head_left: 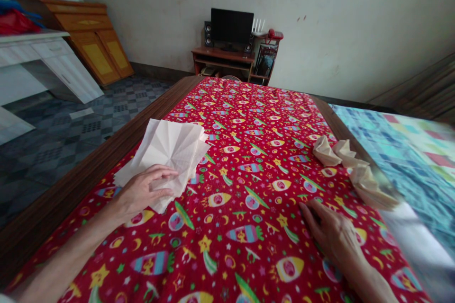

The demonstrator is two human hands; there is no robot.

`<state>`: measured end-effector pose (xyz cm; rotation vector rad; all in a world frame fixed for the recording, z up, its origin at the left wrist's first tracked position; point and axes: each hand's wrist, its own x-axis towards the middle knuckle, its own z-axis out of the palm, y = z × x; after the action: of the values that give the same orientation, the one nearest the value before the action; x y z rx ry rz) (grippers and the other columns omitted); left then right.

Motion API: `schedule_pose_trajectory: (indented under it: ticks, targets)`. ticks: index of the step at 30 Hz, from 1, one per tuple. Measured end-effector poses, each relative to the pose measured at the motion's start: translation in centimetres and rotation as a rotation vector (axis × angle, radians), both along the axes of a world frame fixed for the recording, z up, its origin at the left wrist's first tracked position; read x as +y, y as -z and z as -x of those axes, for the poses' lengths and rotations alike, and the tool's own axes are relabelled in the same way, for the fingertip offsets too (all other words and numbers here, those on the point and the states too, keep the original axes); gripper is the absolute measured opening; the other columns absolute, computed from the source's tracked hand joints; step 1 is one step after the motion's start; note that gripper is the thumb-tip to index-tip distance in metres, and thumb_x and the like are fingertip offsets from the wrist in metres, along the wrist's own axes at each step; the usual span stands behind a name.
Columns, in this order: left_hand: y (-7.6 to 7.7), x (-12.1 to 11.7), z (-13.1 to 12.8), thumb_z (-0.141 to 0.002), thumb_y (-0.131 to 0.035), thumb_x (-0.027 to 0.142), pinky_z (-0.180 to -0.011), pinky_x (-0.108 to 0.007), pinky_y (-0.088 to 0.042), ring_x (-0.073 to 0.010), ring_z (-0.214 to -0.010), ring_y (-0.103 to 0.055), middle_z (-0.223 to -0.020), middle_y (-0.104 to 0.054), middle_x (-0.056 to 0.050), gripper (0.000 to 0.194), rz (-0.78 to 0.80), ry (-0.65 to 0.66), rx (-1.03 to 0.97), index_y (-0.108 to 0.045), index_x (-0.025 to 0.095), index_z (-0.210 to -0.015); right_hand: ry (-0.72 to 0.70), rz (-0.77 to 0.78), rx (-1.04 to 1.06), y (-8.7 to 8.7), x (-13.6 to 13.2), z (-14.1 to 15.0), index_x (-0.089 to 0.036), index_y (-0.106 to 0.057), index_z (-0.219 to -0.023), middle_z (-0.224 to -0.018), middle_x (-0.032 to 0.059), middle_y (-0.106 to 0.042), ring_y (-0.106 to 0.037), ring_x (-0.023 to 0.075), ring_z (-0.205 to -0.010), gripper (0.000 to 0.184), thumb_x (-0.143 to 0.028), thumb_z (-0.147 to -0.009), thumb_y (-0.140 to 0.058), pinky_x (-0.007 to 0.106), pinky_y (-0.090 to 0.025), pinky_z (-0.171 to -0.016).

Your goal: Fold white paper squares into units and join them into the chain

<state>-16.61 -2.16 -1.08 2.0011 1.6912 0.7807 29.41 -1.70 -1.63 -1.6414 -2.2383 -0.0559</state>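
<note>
The left hand, reached in from the near left corner of the wooden table, lies palm down with its fingers spread forward over a stack of creased, cream paper sheets; it is open and flat, pinching nothing. The stack sits by the table's left edge, around halfway along, its sheets fanned unevenly; there are several, too overlapped to count exactly. The right hand rests palm down towards the near right corner, wrist angled in from the near edge, thumb apart from the loosely bent fingers, with nothing seen in its grip. Just beyond it, along the right edge, stand at least three folded, cream paper shapes, pointed and pleated. One red, rocket-and-star-print cloth lies under both hands and all the paper. Past the far edge, one brown computer desk carries one black flat monitor and two black speakers.
</note>
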Motion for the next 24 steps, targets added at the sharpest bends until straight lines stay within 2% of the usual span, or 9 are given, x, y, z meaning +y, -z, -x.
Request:
schedule_pose_trajectory:
  ticks: [6,15,17,20,22,24]
  targets:
    - [-0.1,-0.4,-1.1,-0.075,-0.062,0.056,-0.087,-0.029,-0.051,-0.0217,-0.099,-0.060,-0.107,-0.061,-0.006,0.047,-0.043,-0.008,0.076,-0.065,0.023,-0.108,0.003,0.006,-0.024,0.1,0.0,-0.1,-0.022,-0.052,-0.067,-0.054,-0.0007,-0.058,-0.055,0.0121,-0.046,0.038,-0.048,-0.092,-0.041,0.021,-0.031,-0.043]
    - [0.1,-1.3,-2.3,-0.079,-0.059,0.035,-0.098,-0.032,-0.044,-0.0230,-0.110,-0.053,-0.115,-0.057,-0.008,0.044,-0.224,0.003,0.310,-0.053,0.021,-0.121,0.011,0.003,-0.019,0.0,0.0,0.0,-0.021,-0.053,-0.069,-0.054,-0.0001,-0.059,-0.056,0.0125,-0.046,0.038,-0.048,-0.093,-0.041,0.022,-0.031,-0.043]
    - [0.2,-1.3,-2.7,-0.077,-0.058,0.032,-0.097,-0.034,-0.044,-0.0241,-0.108,-0.054,-0.113,-0.058,-0.010,0.042,-0.267,-0.023,0.319,-0.054,0.018,-0.117,0.006,0.004,-0.020,0.1,0.0,0.0,-0.022,-0.054,-0.070,-0.056,0.0000,-0.060,-0.056,0.0124,-0.047,0.037,-0.048,-0.092,-0.041,0.022,-0.032,-0.043]
    - [0.3,-1.2,-2.8,-0.076,-0.057,0.029,-0.091,-0.034,-0.047,-0.0232,-0.100,-0.057,-0.102,-0.061,-0.008,0.026,-0.302,-0.051,0.296,-0.060,0.018,-0.099,0.000,0.011,-0.024,0.2,0.0,-0.1,-0.022,-0.053,-0.070,-0.055,-0.0003,-0.059,-0.056,0.0124,-0.047,0.037,-0.048,-0.092,-0.041,0.022,-0.032,-0.044]
    - [0.5,-1.2,-2.7,-0.079,-0.054,0.029,-0.087,-0.031,-0.049,-0.0203,-0.094,-0.059,-0.096,-0.062,-0.006,0.013,-0.298,-0.047,0.265,-0.061,0.020,-0.087,0.000,0.015,-0.022,0.2,0.1,-0.2,-0.022,-0.053,-0.069,-0.054,-0.0006,-0.058,-0.056,0.0125,-0.047,0.037,-0.048,-0.092,-0.041,0.022,-0.032,-0.044]
    - [0.7,-1.2,-2.5,-0.084,-0.052,0.029,-0.083,-0.028,-0.050,-0.0179,-0.090,-0.060,-0.093,-0.063,-0.003,0.013,-0.302,-0.026,0.234,-0.062,0.022,-0.081,-0.004,0.019,-0.016,0.2,0.1,-0.1,-0.022,-0.052,-0.069,-0.054,-0.0008,-0.058,-0.056,0.0125,-0.047,0.038,-0.049,-0.093,-0.041,0.022,-0.032,-0.044]
